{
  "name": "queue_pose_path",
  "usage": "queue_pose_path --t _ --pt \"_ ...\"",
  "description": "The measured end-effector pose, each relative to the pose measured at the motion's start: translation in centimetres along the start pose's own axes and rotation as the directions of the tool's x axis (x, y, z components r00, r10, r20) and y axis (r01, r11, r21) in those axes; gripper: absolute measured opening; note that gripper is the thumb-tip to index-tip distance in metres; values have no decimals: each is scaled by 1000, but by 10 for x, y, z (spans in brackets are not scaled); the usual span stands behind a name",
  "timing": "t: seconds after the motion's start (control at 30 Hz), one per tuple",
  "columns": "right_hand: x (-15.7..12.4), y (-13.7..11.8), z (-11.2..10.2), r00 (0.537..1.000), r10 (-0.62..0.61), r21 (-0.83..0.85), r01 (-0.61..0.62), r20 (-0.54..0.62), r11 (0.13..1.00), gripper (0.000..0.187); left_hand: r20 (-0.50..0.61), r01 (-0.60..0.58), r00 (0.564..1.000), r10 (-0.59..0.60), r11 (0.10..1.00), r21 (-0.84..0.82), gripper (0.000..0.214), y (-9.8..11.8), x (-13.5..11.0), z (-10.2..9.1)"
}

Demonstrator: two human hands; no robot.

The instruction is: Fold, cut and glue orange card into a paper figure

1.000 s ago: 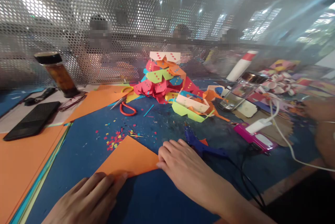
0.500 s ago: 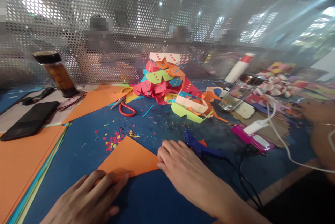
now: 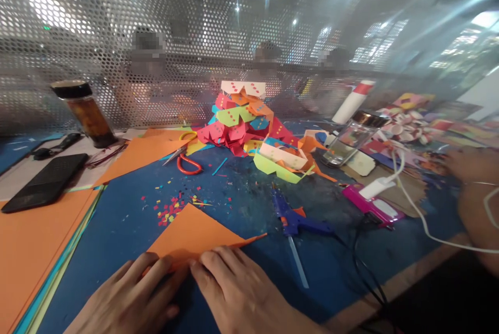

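Crease in hand, seemingly: presses near edge of orange sheet (image 3: pixel 195 232) to blue tabletop (image 3: pixel 125 235) with left hand (image 3: pixel 132 292) and right hand (image 3: pixel 241 287) almost together, fingers curled close over it, impossible to tell whether pinching or only pressing. Calls next, as a guess, for even pressure along the fold toward the free tip at right. Beyond: bright scraps (image 3: pixel 170 210), red-and-yellow scissors (image 3: pixel 189 167), blue glue gun (image 3: pixel 289 222) and heaped paper glasses (image 3: pixel 236 131), before perforated metal screen (image 3: pixel 187 63).
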State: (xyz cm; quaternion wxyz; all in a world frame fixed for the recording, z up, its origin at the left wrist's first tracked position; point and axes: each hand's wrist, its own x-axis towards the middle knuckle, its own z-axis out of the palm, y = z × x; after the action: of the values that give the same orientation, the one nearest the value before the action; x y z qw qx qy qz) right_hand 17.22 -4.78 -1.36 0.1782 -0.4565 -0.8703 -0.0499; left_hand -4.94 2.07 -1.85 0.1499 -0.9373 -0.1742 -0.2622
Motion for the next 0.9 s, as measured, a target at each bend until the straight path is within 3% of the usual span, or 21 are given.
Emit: queue_pose_path --t 0.1,0.3,0.67,0.9 --pt "-3 2 6 1000 13 4 -13 -3 1000 28 4 14 1000 -14 1000 -24 39 0 -6 7" --pt "-3 6 0 999 53 53 -53 10 997 28 63 35 998 -31 997 -67 37 -1 -25 19" --pt "-10 7 -7 985 130 161 -147 113 976 32 28 7 1000 -7 1000 -2 39 2 -5 1" --pt "-23 15 -6 982 181 156 -187 52 970 37 60 15 998 -17 999 45 41 5 -7 -1"
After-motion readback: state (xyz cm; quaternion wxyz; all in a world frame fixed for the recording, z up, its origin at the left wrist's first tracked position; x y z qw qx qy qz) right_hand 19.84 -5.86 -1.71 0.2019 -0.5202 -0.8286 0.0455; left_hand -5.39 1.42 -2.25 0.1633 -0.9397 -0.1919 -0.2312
